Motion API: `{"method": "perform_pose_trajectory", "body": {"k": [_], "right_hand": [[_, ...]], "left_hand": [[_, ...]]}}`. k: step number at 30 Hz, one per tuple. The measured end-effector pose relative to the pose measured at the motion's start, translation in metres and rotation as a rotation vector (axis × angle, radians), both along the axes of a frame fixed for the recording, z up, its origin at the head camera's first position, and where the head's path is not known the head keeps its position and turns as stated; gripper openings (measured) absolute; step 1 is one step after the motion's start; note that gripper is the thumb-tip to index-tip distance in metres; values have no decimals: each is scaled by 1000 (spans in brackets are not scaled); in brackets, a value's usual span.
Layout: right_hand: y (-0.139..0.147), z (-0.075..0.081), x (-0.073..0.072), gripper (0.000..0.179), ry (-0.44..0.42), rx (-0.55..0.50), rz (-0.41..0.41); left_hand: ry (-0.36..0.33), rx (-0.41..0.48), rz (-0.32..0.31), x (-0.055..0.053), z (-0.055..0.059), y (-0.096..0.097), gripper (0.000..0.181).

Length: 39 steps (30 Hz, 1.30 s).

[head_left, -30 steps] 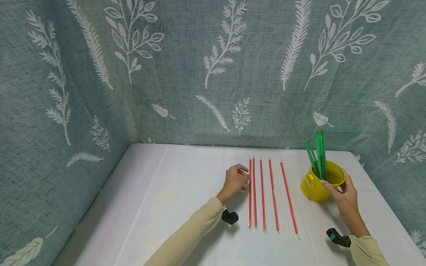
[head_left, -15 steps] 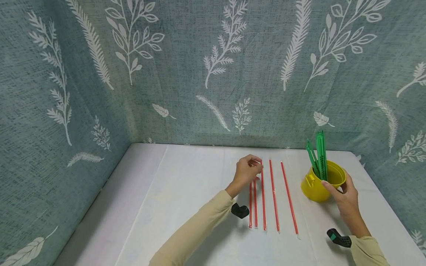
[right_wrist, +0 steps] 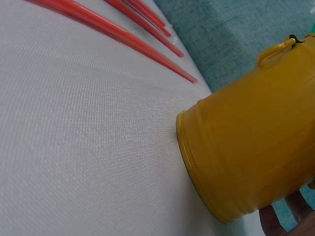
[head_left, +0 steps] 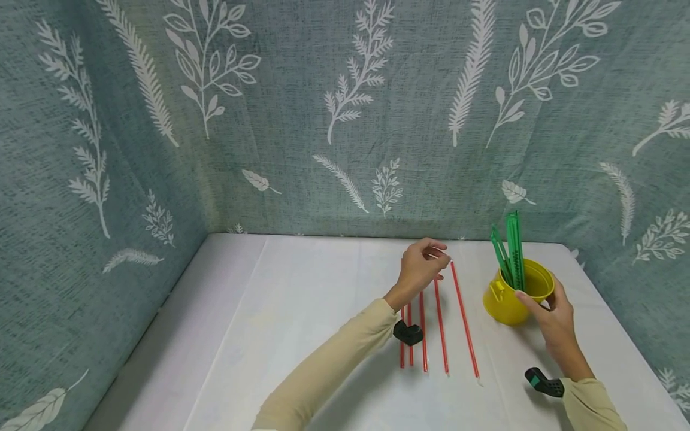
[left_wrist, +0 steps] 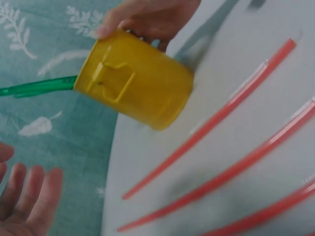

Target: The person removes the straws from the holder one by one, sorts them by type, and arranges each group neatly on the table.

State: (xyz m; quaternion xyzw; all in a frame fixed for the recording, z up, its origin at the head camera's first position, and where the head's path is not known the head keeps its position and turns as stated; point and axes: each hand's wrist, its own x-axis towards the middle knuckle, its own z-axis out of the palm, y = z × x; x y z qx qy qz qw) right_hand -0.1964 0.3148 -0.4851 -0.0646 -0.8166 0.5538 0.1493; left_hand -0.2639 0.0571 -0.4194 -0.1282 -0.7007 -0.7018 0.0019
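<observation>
Several red straws in clear wrappers [head_left: 465, 320] lie side by side on the white table, running front to back. My left hand [head_left: 421, 264] hovers above the far ends of the straws with its fingers loosely bent; they hold nothing in the left wrist view [left_wrist: 32, 204]. To the right stands a small yellow bucket [head_left: 502, 305] with side loops, upright on the cloth. Several green wrapped straws [head_left: 516, 254] lean inside it and stick up past the rim. My right hand [head_left: 557, 320] grips the bucket's right side, its thumb at the rim; the bucket's wall [right_wrist: 246, 142] hides part of the fingers.
A white cloth [head_left: 291, 311] covers the table. Teal leaf-print fabric [head_left: 291, 120] hangs behind it and along both sides. Black wrist devices sit by the left sleeve [head_left: 408, 333] and the right sleeve [head_left: 544, 382].
My left hand has moved right and slightly away from me, passing over the red straws from the leftmost toward the rightmost. The right hand has stayed on the bucket.
</observation>
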Motion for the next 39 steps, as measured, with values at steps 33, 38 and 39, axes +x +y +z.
{"method": "perform_pose_trajectory", "body": {"k": [33, 38, 39], "right_hand": [[-1, 0, 1, 71, 19, 16, 16], [-1, 0, 0, 71, 13, 14, 12], [-1, 0, 0, 71, 9, 15, 10]], "left_hand": [[29, 116, 8, 2, 6, 62, 18], [39, 134, 12, 2, 4, 69, 19], [40, 137, 13, 2, 4, 70, 19]]}}
